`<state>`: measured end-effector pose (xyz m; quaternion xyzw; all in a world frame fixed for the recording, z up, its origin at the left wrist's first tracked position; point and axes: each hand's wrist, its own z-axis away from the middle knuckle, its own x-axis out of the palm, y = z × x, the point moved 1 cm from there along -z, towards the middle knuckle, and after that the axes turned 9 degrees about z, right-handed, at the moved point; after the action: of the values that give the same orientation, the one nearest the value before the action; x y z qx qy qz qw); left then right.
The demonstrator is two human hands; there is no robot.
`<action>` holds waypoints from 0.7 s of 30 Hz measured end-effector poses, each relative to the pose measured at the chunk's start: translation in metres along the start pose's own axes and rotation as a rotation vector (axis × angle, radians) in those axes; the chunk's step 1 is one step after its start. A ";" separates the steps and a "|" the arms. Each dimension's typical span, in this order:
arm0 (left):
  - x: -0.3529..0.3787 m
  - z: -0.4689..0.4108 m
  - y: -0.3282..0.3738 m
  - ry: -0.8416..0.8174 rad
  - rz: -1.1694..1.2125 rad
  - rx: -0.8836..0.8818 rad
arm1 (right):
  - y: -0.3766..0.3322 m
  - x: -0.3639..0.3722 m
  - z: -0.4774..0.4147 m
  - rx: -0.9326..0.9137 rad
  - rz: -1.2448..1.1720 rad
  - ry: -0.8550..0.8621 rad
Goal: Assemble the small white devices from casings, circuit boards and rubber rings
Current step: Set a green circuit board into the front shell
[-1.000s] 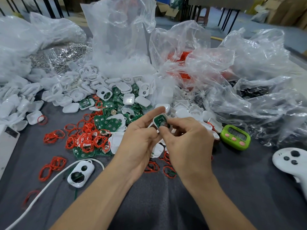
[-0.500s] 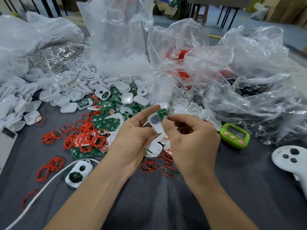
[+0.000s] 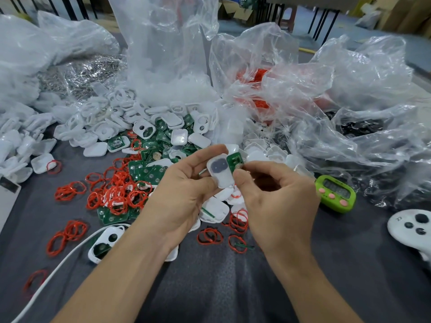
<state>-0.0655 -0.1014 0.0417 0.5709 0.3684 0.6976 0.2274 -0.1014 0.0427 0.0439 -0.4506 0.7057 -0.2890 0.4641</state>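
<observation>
1. Currently both hands are raised above the desk [image 3: 210, 290], near the middle of the view, and each one holds a part.
2. My left hand [image 3: 184, 194] pinches a white casing [image 3: 220, 170] between the thumb and the curled fingers. Its flat face, which has a dark patch on it, is turned toward me.
3. My right hand [image 3: 277, 201] pinches a green circuit board [image 3: 234, 160] at the fingertips. The board sits against the casing's right edge and is not yet seated in it.
4. I judge the casing to be a light, stiff, smooth shell that could slip from a loose pinch. I would hold it by its long side edges and keep the open side free.
5. The board looks thin and rigid, and it probably does not tolerate bending. I would grip only its rim, keep off the metal contacts, and press it in evenly.
6. The red rubber rings [image 3: 116, 194] lie heaped on the desk to the left, tangled with spare boards [image 3: 144, 171]. They should be soft and stretchy, so I would lift one out singly with a fingertip hook.
7. More casings [image 3: 105, 127] are piled beyond the rings, and a green timer [image 3: 335, 194] sits to the right.
</observation>
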 end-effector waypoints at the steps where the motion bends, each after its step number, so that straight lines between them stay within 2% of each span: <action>1: 0.000 0.001 0.000 -0.010 -0.002 -0.003 | -0.001 0.001 0.002 -0.046 0.049 0.007; 8: -0.002 0.002 -0.004 -0.037 -0.002 -0.014 | -0.003 0.008 0.007 -0.199 0.260 0.011; 21: -0.006 -0.001 -0.007 -0.059 -0.052 0.011 | -0.005 0.007 0.007 -0.202 0.323 -0.003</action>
<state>-0.0658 -0.1016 0.0327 0.5824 0.3801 0.6725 0.2532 -0.0939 0.0346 0.0423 -0.3762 0.7936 -0.1375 0.4579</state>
